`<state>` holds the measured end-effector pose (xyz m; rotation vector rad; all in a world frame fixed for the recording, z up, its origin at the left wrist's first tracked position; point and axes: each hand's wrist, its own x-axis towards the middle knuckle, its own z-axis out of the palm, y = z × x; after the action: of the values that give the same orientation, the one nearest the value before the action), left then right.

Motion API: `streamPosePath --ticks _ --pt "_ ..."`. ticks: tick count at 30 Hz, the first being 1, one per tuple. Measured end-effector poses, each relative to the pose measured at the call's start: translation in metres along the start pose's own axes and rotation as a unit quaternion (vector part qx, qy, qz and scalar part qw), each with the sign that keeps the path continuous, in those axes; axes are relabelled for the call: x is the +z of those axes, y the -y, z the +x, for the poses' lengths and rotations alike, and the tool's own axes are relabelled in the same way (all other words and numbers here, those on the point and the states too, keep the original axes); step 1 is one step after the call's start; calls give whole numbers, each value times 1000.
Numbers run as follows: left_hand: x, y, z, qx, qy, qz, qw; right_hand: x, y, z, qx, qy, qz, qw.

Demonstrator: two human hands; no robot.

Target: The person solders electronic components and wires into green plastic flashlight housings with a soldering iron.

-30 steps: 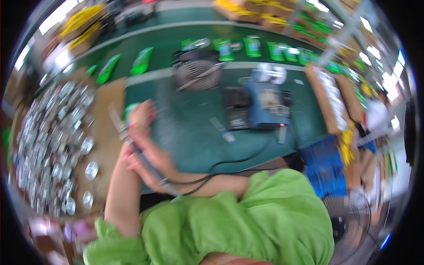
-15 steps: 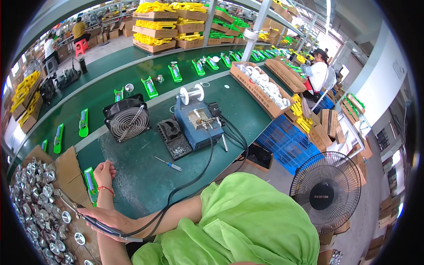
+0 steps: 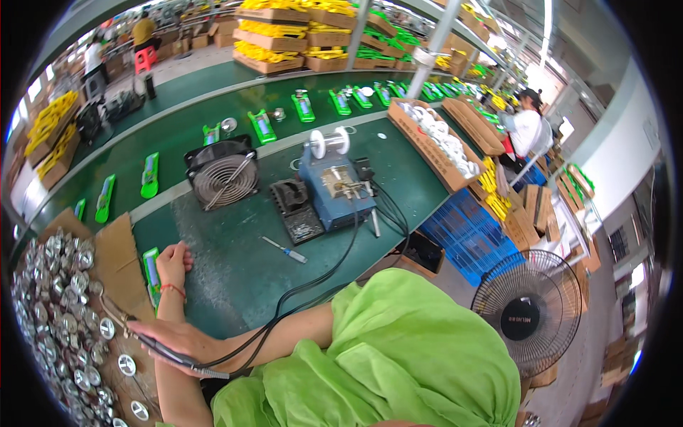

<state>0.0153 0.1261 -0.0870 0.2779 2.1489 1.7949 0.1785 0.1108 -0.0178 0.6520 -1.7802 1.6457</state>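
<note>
My right hand (image 3: 174, 341) is closed around the dark handle of a soldering iron (image 3: 158, 349), and its arm crosses over my left forearm. The iron's thin metal end points left, over a heap of shiny silver reflector cups (image 3: 64, 306). My left hand (image 3: 174, 262), with a red cord at the wrist, lies on the green bench with its fingers curled in; whatever they may hold is hidden. Close beside it, on the left, is a green flashlight housing (image 3: 151, 274). Black cables run from the iron to a blue solder-feed unit (image 3: 334, 192) with a white spool.
On the bench are a screwdriver (image 3: 284, 250), a black iron stand (image 3: 295, 210) and a small square fan (image 3: 223, 174). Green housings (image 3: 262, 127) line the conveyor behind. A carton of white parts (image 3: 434, 146) stands at right, above a blue crate (image 3: 469, 238) and a round fan (image 3: 526, 313).
The whole view has shifted, so the bench and its things sit farther right in the picture. Both hands keep nearly the same pose, the right still gripping the soldering iron.
</note>
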Motion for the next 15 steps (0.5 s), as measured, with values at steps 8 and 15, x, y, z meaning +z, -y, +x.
streamPosePath --ticks 8,15 --pt "-14 -3 -9 -43 -12 -51 998 -4 19 13 41 16 28 999" --pt "-6 -15 -17 -133 30 -171 976 0 2 -5 43 87 -39 995"
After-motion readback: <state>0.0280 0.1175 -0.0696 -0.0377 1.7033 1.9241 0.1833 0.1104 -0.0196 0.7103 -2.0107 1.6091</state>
